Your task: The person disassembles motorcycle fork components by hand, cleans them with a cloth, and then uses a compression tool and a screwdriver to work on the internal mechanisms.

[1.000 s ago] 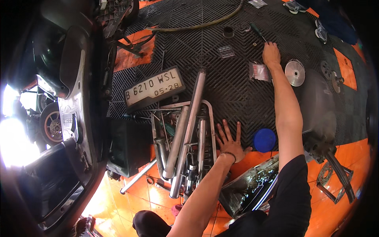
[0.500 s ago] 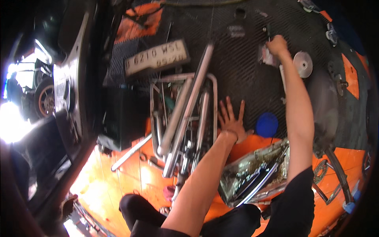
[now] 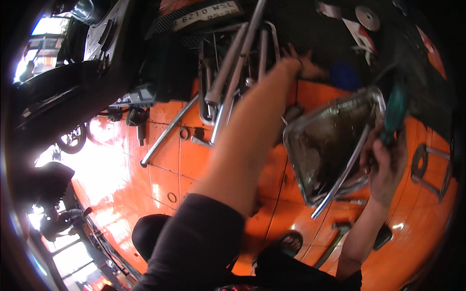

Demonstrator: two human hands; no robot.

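My right hand [image 3: 388, 162] is closed around a screwdriver with a green handle [image 3: 395, 109], raised over the right side of an oily metal tray [image 3: 293, 145]; its shaft is too blurred to see. A shiny metal rod [image 3: 335, 186] lies slanted across that tray. Further off, my left hand [image 3: 308, 65] leans on the dark mat with its fingers apart, holding nothing. It is between a metal-framed tray [image 3: 274, 39] of long tubes and a round blue lid [image 3: 343, 75]. One long silver tube [image 3: 252, 29] rests slanted across the frame.
A licence plate [image 3: 206, 15] lies at the far edge, and a silver disc [image 3: 367, 18] at the far right. Loose rings [image 3: 172, 197] and a thin bar [image 3: 170, 131] are on the orange tiled floor [image 3: 160, 179]. Motorcycle parts [image 3: 63, 92] fill the left. A hammer-like tool [image 3: 335, 242] lies near my legs.
My right hand has come back from the far mat towards me, bringing the green-handled screwdriver. My left hand stays on the mat. The view has tilted nearer to my legs.
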